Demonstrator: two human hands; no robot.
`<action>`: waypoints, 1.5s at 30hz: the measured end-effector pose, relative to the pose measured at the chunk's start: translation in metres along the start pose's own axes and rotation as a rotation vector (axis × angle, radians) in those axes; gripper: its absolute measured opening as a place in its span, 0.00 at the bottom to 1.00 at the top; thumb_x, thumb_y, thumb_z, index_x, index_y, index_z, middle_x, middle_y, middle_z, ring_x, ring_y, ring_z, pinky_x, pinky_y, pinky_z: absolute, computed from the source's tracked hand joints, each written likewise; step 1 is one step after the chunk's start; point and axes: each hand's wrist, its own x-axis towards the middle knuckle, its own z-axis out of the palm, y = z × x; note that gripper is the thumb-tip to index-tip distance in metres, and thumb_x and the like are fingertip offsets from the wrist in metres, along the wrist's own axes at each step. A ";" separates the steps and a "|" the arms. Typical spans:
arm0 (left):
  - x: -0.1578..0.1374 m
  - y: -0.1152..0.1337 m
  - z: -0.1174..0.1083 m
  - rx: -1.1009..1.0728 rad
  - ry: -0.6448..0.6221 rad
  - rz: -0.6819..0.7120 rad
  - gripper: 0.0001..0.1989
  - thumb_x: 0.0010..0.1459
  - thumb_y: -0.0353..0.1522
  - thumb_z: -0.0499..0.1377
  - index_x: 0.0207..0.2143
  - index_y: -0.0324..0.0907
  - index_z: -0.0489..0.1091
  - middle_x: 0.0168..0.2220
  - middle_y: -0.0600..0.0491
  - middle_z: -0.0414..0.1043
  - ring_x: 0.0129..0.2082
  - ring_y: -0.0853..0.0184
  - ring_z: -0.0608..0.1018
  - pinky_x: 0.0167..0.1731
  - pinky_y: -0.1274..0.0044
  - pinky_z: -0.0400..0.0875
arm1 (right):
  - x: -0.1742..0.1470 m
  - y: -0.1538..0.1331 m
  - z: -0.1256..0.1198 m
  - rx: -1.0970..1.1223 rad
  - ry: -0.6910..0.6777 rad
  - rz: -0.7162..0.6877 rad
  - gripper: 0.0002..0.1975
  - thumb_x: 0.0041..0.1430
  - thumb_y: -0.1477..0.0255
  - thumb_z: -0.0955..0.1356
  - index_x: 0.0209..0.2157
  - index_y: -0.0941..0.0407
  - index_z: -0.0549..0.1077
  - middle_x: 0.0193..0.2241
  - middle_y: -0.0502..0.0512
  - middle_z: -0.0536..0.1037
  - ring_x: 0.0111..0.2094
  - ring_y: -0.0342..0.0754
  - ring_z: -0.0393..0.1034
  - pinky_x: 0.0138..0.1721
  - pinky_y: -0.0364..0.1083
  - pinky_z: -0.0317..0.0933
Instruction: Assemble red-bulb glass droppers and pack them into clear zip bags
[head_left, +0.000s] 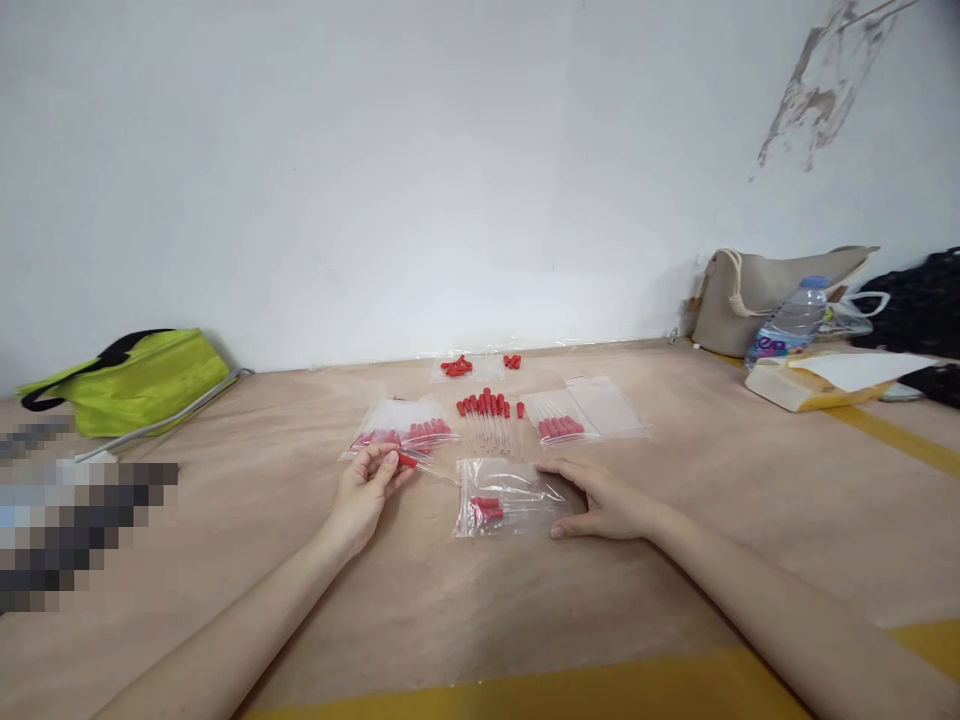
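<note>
Between the fingertips of my left hand [369, 488] is a dropper [406, 460], pinched by its red rubber bulb. Its thin clear tube points right, toward the opening of a clear zip bag [525, 500]. A few red-bulbed droppers [487, 509] lie inside that bag. My right hand [600, 500] rests at the bag's right end, thumb and fingers apart, touching the plastic. Just beyond, a fanned group of loose droppers [489, 405] lies with bulbs pointing away. Filled bags of droppers lie on both sides, a left bag [405, 415] and a right bag [621, 408].
Red bulbs [457, 367] lie on a plastic bag near the wall, with a small red pile [512, 362] beside them. A green pouch [150, 385] stands left. At right are a grey bag [780, 285], a water bottle [787, 325] and a tissue pack [817, 385].
</note>
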 end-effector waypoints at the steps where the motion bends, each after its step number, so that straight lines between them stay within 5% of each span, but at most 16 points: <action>1: -0.003 0.000 0.002 -0.009 -0.020 -0.034 0.14 0.42 0.35 0.65 0.31 0.38 0.67 0.29 0.56 0.70 0.32 0.72 0.74 0.40 0.75 0.72 | 0.000 0.000 0.000 0.001 0.002 -0.001 0.40 0.40 0.54 0.70 0.54 0.53 0.59 0.53 0.60 0.62 0.53 0.57 0.56 0.52 0.56 0.51; 10: -0.024 0.002 0.020 0.283 -0.303 -0.159 0.15 0.40 0.36 0.66 0.30 0.37 0.68 0.30 0.53 0.73 0.31 0.69 0.75 0.39 0.73 0.69 | 0.001 -0.007 -0.003 -0.015 0.014 -0.003 0.40 0.39 0.53 0.70 0.53 0.54 0.60 0.51 0.60 0.63 0.52 0.57 0.57 0.51 0.56 0.52; 17: -0.017 -0.001 0.037 0.402 -0.396 -0.126 0.17 0.37 0.33 0.66 0.32 0.37 0.68 0.32 0.50 0.74 0.33 0.66 0.76 0.38 0.72 0.69 | 0.001 -0.005 -0.002 -0.014 0.018 -0.024 0.40 0.39 0.53 0.70 0.53 0.55 0.60 0.51 0.61 0.64 0.51 0.56 0.57 0.51 0.55 0.52; 23: -0.011 -0.013 0.050 0.507 -0.493 0.030 0.13 0.41 0.33 0.63 0.29 0.38 0.64 0.23 0.55 0.72 0.21 0.72 0.73 0.24 0.80 0.65 | 0.002 -0.005 -0.001 -0.016 0.018 -0.034 0.39 0.39 0.53 0.70 0.52 0.56 0.61 0.50 0.61 0.64 0.51 0.56 0.58 0.51 0.54 0.53; 29: -0.016 -0.011 0.048 0.598 -0.572 -0.035 0.16 0.48 0.40 0.58 0.34 0.37 0.66 0.30 0.50 0.74 0.19 0.72 0.72 0.20 0.81 0.64 | 0.002 -0.003 -0.001 -0.018 0.018 -0.040 0.39 0.39 0.53 0.70 0.53 0.55 0.60 0.51 0.60 0.64 0.50 0.56 0.58 0.50 0.54 0.53; 33: -0.017 -0.002 0.042 0.614 -0.484 -0.132 0.16 0.46 0.41 0.58 0.34 0.39 0.63 0.26 0.54 0.71 0.13 0.76 0.67 0.13 0.83 0.59 | 0.000 -0.002 -0.001 -0.021 -0.006 -0.010 0.40 0.40 0.52 0.69 0.54 0.55 0.59 0.53 0.60 0.62 0.53 0.56 0.56 0.52 0.54 0.52; 36: 0.000 0.009 0.045 0.772 -0.406 0.072 0.11 0.48 0.39 0.57 0.26 0.39 0.62 0.17 0.59 0.65 0.13 0.75 0.65 0.14 0.83 0.57 | 0.000 -0.003 -0.002 -0.011 -0.010 0.000 0.40 0.40 0.52 0.69 0.54 0.54 0.59 0.53 0.59 0.62 0.53 0.56 0.55 0.52 0.54 0.51; 39: 0.036 0.021 0.060 1.071 -0.350 0.285 0.08 0.49 0.36 0.57 0.23 0.39 0.65 0.22 0.56 0.69 0.22 0.71 0.71 0.22 0.81 0.62 | 0.001 -0.003 -0.001 -0.006 -0.004 -0.014 0.40 0.40 0.53 0.70 0.54 0.54 0.60 0.53 0.59 0.63 0.52 0.56 0.56 0.52 0.54 0.52; 45: 0.115 0.018 0.101 1.183 -0.267 0.098 0.09 0.53 0.32 0.56 0.36 0.35 0.68 0.31 0.51 0.71 0.29 0.66 0.74 0.29 0.75 0.68 | 0.001 -0.001 0.000 -0.009 -0.003 -0.012 0.40 0.39 0.52 0.70 0.54 0.55 0.60 0.52 0.60 0.62 0.52 0.56 0.56 0.52 0.54 0.52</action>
